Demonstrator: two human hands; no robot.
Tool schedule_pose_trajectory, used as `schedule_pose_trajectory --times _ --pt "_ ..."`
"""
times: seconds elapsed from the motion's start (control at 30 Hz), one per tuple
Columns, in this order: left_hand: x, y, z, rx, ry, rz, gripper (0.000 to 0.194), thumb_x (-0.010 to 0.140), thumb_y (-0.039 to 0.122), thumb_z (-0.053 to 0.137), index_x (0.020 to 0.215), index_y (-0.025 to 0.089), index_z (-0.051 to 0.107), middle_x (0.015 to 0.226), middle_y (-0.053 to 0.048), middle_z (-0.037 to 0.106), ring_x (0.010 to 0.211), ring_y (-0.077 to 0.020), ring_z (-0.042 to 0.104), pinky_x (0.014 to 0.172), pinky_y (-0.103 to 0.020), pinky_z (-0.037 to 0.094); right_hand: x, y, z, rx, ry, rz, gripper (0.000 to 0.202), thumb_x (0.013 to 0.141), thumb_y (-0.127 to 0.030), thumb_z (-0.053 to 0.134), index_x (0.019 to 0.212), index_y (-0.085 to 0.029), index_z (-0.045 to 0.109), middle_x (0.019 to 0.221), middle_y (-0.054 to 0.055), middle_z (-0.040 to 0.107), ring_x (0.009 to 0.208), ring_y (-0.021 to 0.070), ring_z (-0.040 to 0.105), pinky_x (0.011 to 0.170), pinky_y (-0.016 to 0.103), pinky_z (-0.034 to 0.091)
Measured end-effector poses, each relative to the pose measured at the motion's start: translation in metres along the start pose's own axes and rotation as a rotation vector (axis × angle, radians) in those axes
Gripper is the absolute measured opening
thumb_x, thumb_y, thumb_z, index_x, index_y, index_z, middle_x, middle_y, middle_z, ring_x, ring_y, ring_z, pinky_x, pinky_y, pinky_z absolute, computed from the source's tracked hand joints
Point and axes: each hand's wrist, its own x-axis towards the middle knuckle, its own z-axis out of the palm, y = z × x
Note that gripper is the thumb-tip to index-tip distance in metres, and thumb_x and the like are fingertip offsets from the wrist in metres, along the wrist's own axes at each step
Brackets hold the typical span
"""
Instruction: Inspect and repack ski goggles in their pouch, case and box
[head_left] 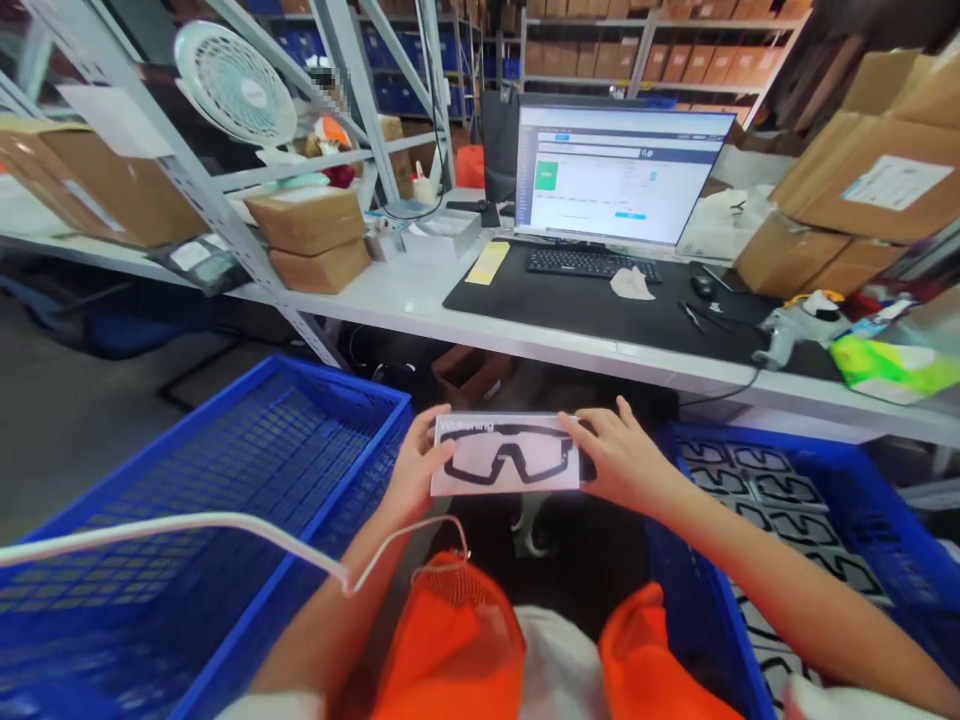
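Between my two hands I hold a flat white glasses box (510, 455) printed with a dark-framed pair of glasses. My left hand (415, 468) grips its left end, thumb on the front face. On the opposite end, my right hand (619, 455) is closed round the edge, with one finger raised. The box is held level in front of my lap, below the desk edge. To my right, a blue crate (892, 490) contains several similar printed boxes (795, 525). On my left stands another blue crate (300, 375), its slatted floor showing.
Ahead, a desk (405, 290) carries a monitor (622, 180), a keyboard (592, 263), a mouse (703, 286) and a handheld scanner (784, 335). Cardboard boxes (315, 225) sit by the metal post, below a fan (236, 85). A white cord (225, 522) crosses the left crate.
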Motion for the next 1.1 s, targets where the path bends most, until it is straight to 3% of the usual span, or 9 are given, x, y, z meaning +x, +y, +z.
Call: schedule_pose_trajectory --times 0.13,0.27,0.33,0.43,0.6,0.7,0.83,0.93,1.1 --pt "0.083 0.030 0.009 0.010 -0.071 0.109 0.083 0.053 0.051 0.109 0.123 0.023 0.075 0.100 -0.004 0.080 0.084 -0.0229 0.076 0.070 -0.029 0.059 0.034 0.049 0.005 -0.007 0.063 0.050 0.104 0.085 -0.038 0.094 0.175 -0.014 0.047 0.149 0.026 0.069 0.137 0.0443 0.067 0.130 0.087 0.033" --pt "0.176 0.045 0.041 -0.008 -0.114 0.137 0.077 0.048 0.044 0.109 0.114 0.023 0.074 0.095 -0.001 0.079 0.075 -0.0178 0.072 0.065 -0.026 0.058 0.082 0.083 0.011 -0.029 0.078 0.182 0.113 0.085 -0.039 0.094 0.180 -0.014 0.039 0.153 0.027 0.064 0.145 0.0459 0.062 0.132 0.087 0.030" --pt "0.222 0.051 0.063 0.002 -0.168 0.131 0.076 0.048 0.040 0.108 0.114 0.024 0.074 0.090 0.001 0.078 0.072 -0.0168 0.070 0.063 -0.025 0.057 0.118 0.100 0.016 -0.026 0.085 0.210 0.112 0.086 -0.041 0.093 0.180 -0.016 0.039 0.156 0.028 0.062 0.149 0.0463 0.058 0.132 0.084 0.033" --pt "0.285 0.063 0.093 0.030 -0.251 0.107 0.076 0.052 0.039 0.108 0.117 0.023 0.072 0.089 0.002 0.078 0.073 -0.0179 0.070 0.064 -0.027 0.058 0.173 0.134 0.030 0.008 0.089 0.214 0.102 0.091 -0.039 0.089 0.178 -0.013 0.043 0.158 0.030 0.060 0.144 0.0439 0.062 0.127 0.070 0.048" --pt "0.372 0.077 0.110 0.082 -0.235 0.077 0.074 0.053 0.039 0.109 0.115 0.021 0.073 0.095 -0.001 0.079 0.079 -0.0186 0.070 0.066 -0.027 0.058 0.226 0.195 0.049 0.081 0.100 0.208 0.107 0.091 -0.036 0.089 0.180 -0.014 0.036 0.169 0.032 0.052 0.150 0.0456 0.057 0.120 0.064 0.053" --pt "0.407 0.083 0.107 0.109 -0.200 0.046 0.078 0.047 0.046 0.111 0.112 0.020 0.076 0.104 -0.004 0.083 0.081 -0.0197 0.073 0.063 -0.025 0.058 0.238 0.222 0.053 0.135 0.067 0.177 0.116 0.090 -0.041 0.092 0.184 -0.018 0.028 0.160 0.027 0.062 0.140 0.0435 0.065 0.112 0.061 0.058" --pt "0.431 0.093 0.098 0.120 -0.159 0.038 0.083 0.044 0.047 0.114 0.116 0.020 0.080 0.106 -0.004 0.085 0.075 -0.0175 0.071 0.058 -0.024 0.059 0.247 0.250 0.051 0.133 0.064 0.122 0.116 0.089 -0.040 0.093 0.183 -0.016 0.030 0.156 0.027 0.066 0.133 0.0433 0.068 0.106 0.058 0.060" --pt "0.441 0.100 0.093 0.114 -0.155 0.075 0.080 0.044 0.044 0.113 0.115 0.019 0.083 0.111 -0.005 0.085 0.075 -0.0158 0.069 0.055 -0.021 0.057 0.250 0.265 0.044 0.107 0.079 0.105 0.111 0.091 -0.041 0.091 0.182 -0.015 0.034 0.156 0.027 0.066 0.136 0.0439 0.068 0.108 0.058 0.060" --pt "0.441 0.104 0.082 0.111 -0.129 0.141 0.068 0.054 0.042 0.108 0.114 0.022 0.084 0.133 -0.008 0.084 0.091 -0.0224 0.075 0.068 -0.026 0.063 0.246 0.273 0.027 0.066 0.081 0.090 0.103 0.095 -0.047 0.087 0.182 -0.019 0.039 0.158 0.025 0.066 0.138 0.0447 0.067 0.112 0.060 0.058"
